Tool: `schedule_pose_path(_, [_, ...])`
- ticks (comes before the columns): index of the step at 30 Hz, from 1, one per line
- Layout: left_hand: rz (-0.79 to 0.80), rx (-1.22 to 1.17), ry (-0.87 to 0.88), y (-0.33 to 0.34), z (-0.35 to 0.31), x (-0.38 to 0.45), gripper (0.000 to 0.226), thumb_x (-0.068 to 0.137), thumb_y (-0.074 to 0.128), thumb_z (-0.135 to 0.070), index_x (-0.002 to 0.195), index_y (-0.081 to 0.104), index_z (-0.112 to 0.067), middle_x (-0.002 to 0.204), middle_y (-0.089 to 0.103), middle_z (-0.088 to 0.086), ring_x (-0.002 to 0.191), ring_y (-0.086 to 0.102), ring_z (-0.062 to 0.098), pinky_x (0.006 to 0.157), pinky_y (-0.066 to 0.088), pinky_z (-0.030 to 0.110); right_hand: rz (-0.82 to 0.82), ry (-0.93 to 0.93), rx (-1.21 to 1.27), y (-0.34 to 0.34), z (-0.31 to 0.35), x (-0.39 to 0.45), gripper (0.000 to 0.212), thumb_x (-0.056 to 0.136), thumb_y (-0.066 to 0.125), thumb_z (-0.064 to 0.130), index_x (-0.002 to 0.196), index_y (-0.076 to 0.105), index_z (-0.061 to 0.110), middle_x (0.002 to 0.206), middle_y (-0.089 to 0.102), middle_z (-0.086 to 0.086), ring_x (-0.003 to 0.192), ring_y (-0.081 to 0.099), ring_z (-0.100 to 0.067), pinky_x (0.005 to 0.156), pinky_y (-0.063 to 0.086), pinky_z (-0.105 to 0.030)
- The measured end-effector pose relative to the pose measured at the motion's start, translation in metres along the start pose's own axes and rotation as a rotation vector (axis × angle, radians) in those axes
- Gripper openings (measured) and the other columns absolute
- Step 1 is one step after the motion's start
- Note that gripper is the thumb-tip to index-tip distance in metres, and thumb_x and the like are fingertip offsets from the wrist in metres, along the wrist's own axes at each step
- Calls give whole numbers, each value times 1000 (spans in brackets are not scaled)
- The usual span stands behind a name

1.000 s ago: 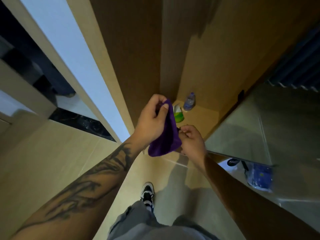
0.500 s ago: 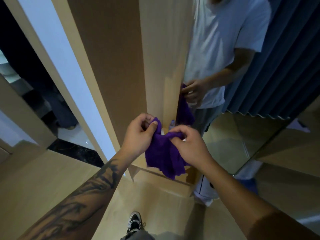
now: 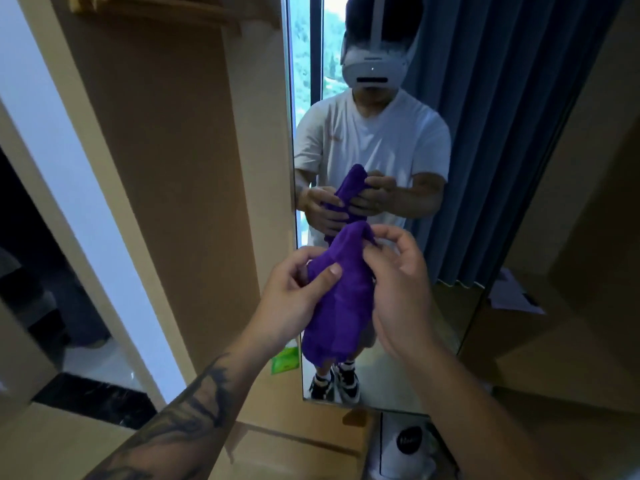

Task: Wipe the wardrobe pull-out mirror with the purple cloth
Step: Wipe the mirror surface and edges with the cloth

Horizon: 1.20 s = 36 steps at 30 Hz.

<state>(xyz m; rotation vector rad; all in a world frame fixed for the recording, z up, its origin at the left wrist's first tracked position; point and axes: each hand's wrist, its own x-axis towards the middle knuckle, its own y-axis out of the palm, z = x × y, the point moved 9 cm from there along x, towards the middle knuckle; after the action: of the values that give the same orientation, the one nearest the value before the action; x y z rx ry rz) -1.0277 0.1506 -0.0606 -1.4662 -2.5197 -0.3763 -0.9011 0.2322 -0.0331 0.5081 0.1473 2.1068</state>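
You hold the purple cloth bunched in front of the mirror.
Your left hand pinches the purple cloth with its thumb across the fabric; the cloth hangs lengthwise, top to bottom; your right hand grips its upper end, just before the mirror.

Both forearms reach forward and up from bottom of view, hands close together at centre. Left hand on left side, forearm tattooed, wrist bent slightly; thumb lies flat across front of purple cloth, fingers curled behind it, pinching the fold. Right hand just beside it, back of hand toward camera, fingers bent, thumb and fingertips gripping the cloth's upper edge. Hands nearly touching, the cloth between them. Right forearm bare.
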Motion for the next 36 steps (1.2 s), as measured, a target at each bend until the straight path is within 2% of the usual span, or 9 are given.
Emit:
schedule_pose_path(7, [70, -195, -12, 30, -56, 42, 25, 90, 71, -13, 111, 75, -1, 98, 77, 27, 83, 72, 32, 74, 59, 37, 256, -397, -574, 24, 50, 5, 81, 99, 64, 24, 154, 19, 62, 155, 30, 42, 141, 37, 11, 112, 40, -15])
schedule_pose_path(13, [168, 82, 187, 57, -133, 69, 32, 98, 64, -12, 98, 68, 20, 88, 73, 31, 73, 70, 23, 66, 56, 31, 177, -581, -948, 26, 108, 47, 90, 90, 51, 12, 157, 10, 54, 168, 19, 20, 146, 15, 18, 113, 18, -4])
schedule_pose_path(16, [157, 273, 332, 58, -178, 81, 19, 99, 72, -16, 112, 78, -3, 113, 76, 12, 105, 73, 23, 93, 59, 46, 104, -715, -961, 32, 150, 68, 85, 88, 57, 3, 161, 25, 35, 165, 32, 10, 150, 29, -3, 123, 31, -27])
schedule_pose_path(18, [87, 395, 456, 50, -215, 92, 29, 94, 79, -24, 122, 76, -20, 120, 75, -4, 113, 69, 13, 101, 56, 39, 76, -792, -945, 41, 187, 85, 78, 93, 60, 11, 158, 28, 40, 156, 34, 26, 144, 41, -12, 113, 45, -46])
schedule_pose_path(21, [-159, 612, 753, 29, -271, 104, 39, 92, 79, -23, 130, 71, -27, 120, 68, -8, 105, 65, -3, 89, 51, 10, 8, -883, -977, 53, 242, 109, 74, 93, 69, 14, 148, 30, 46, 151, 40, 21, 121, 51, 0, 92, 53, -31])
schedule_pose_path(24, [-420, 762, 868, 9, -317, 134, 58, 93, 75, -32, 148, 55, -34, 135, 56, -10, 110, 50, -9, 87, 36, 2, -117, -962, -1114, 66, 301, 134, 75, 88, 71, 10, 147, 35, 38, 152, 42, 9, 111, 50, -2, 80, 44, -19])
schedule_pose_path(30, [-312, 435, 768, 0, -351, 202, 90, 92, 78, -34, 162, 23, -50, 167, 37, -10, 148, 34, 0, 122, 35, 31, -326, -1026, -1417, 94, 387, 168, 77, 88, 69, 19, 156, 35, 31, 159, 38, -1, 134, 49, -30, 98, 52, -49])
schedule_pose_path(33, [-260, 273, 741, 1, -342, 217, 78, 95, 72, -28, 161, 33, -45, 164, 43, -11, 149, 44, 16, 122, 41, 47, -345, -919, -1561, 99, 400, 187, 68, 87, 69, 29, 150, 43, 32, 148, 48, -4, 123, 54, -32, 87, 51, -49])
schedule_pose_path(36, [-268, 151, 802, 3, -337, 214, 67, 101, 60, -21, 162, 36, -33, 163, 45, -8, 149, 44, 10, 124, 38, 46, -339, -849, -1669, 113, 396, 195, 56, 79, 70, 32, 133, 55, 31, 119, 58, -2, 98, 53, -26, 71, 40, -41])
